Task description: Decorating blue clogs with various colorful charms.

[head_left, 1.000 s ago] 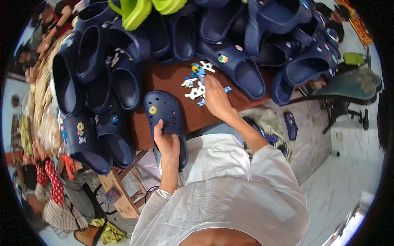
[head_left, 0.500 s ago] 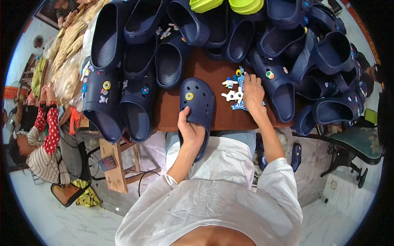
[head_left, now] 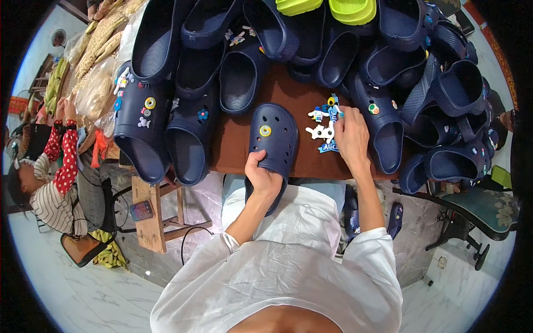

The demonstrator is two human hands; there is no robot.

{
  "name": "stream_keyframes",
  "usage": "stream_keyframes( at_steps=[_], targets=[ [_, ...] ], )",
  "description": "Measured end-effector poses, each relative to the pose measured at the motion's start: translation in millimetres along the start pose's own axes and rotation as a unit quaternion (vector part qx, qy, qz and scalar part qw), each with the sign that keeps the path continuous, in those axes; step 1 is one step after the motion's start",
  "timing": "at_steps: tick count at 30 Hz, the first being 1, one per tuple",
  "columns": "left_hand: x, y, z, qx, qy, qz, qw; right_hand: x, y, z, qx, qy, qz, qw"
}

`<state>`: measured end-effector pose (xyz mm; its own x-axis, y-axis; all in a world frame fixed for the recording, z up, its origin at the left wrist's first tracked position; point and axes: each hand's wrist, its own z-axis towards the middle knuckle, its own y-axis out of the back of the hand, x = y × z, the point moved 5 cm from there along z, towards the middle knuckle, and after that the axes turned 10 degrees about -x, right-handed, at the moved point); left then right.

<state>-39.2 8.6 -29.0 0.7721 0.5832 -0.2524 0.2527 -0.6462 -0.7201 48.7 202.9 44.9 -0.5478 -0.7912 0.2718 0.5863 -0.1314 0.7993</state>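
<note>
My left hand (head_left: 263, 176) is closed round a navy clog (head_left: 276, 123), its thumb on the upper by the opening. The clog's toe points away from me, over the table edge. A round yellow-and-white charm (head_left: 265, 131) sits in one of its holes. My right hand (head_left: 353, 136) is bent over the table, with a small teal-and-white shoe charm (head_left: 340, 112) at its pinched fingertips. Beside those fingers lie a white puppy-like charm (head_left: 320, 132), a blue lettered charm (head_left: 328, 147) and a small white-and-blue figure charm (head_left: 317, 114). My right palm is hidden.
Navy clogs (head_left: 240, 83) crowd the far side of the brown tabletop (head_left: 233, 145), several with charms. Lime-green clogs (head_left: 353, 11) lie at the back. A phone (head_left: 141, 210) rests on a wooden bench (head_left: 147, 236) at left. Another person (head_left: 53, 177) works at far left.
My right hand has drawn slightly back from the charms, its fingers now pinched with a small charm at the tips. The left hand still holds the clog. The whole view has shifted a little.
</note>
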Motion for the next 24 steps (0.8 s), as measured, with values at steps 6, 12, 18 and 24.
stream_keyframes(
  at_steps=[6,12,18,24],
  targets=[
    [7,1,-1,-0.019,-0.012,0.031,0.999,32,-16,-13,0.159,-0.168,0.449,0.863],
    [14,0,-4,0.020,0.015,0.024,0.999,47,-33,-15,0.234,-0.177,0.517,0.804],
    [16,-4,-8,0.062,0.014,0.055,0.996,41,-34,-9,0.217,-0.116,0.464,0.851],
    [13,-6,-3,0.045,0.032,0.043,0.998,40,-30,-18,0.262,-0.178,0.507,0.802]
  ],
)
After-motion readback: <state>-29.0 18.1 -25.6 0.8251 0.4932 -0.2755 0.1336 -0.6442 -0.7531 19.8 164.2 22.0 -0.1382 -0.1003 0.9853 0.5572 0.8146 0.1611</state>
